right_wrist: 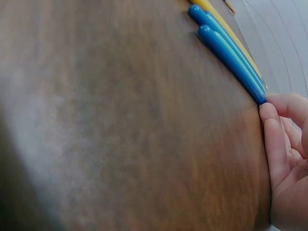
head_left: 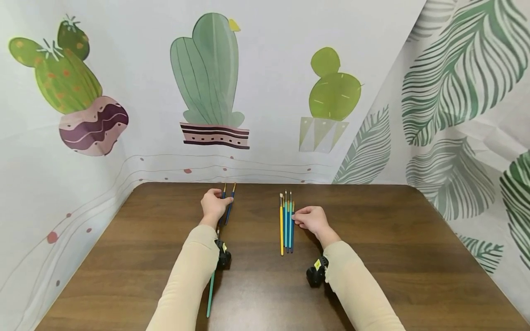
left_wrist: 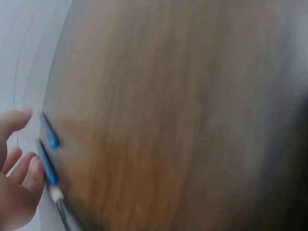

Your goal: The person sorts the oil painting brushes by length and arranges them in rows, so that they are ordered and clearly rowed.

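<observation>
No readable text, label, brand or number on any surface in view.

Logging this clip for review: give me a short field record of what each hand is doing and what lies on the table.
left hand: curled over two dark blue paintbrushes near the table's far edge
right hand: fingertips against a bundle of blue and yellow paintbrushes
bundle: lying side by side, tips pointing away from the person
other brush: teal paintbrush under the left forearm
surface: brown wooden table
backdrop: cactus and leaf prints
</observation>
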A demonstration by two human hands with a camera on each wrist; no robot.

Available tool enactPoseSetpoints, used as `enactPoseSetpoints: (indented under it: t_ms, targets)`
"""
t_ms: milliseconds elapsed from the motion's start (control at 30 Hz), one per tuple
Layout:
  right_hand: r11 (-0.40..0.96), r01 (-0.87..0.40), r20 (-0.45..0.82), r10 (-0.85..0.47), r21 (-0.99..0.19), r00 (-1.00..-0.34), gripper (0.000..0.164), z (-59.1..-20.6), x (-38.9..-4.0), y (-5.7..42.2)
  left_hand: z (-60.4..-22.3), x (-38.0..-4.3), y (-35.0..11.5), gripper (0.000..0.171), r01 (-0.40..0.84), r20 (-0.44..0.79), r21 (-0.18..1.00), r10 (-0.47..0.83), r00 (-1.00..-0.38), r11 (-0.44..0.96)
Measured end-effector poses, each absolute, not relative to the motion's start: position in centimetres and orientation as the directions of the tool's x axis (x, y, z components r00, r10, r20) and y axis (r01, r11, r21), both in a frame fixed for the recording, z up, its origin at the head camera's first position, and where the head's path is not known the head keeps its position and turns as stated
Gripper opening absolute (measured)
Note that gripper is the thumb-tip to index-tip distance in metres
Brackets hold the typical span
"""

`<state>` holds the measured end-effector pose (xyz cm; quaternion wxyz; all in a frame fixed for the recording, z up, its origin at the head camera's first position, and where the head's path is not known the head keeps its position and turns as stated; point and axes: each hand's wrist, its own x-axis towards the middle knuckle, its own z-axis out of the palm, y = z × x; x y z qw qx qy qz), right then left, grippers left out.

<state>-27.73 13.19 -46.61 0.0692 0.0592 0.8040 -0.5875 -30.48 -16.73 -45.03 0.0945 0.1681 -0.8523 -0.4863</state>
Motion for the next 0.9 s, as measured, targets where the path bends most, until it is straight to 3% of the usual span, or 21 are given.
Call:
enactPoseSetpoints:
  t_ms: [600, 900]
  targets:
    - [0.294, 0.166, -0.171, 0.010, -0.941, -0.985, 0.023, -46.75, -27.77, 13.34, -45.12, -30.20, -16.20, 0.037, -0.256, -0.046, 0.862, -0.437, -0.898, 0.437]
    - [0.293, 0.164, -0.169, 0.009, -0.942, -0.986, 0.023, -46.93, -27.78, 13.29, -45.08, -29.80, -16.57, 0.033, -0.248, 0.001, 0.842, -0.462, -0.887, 0.479]
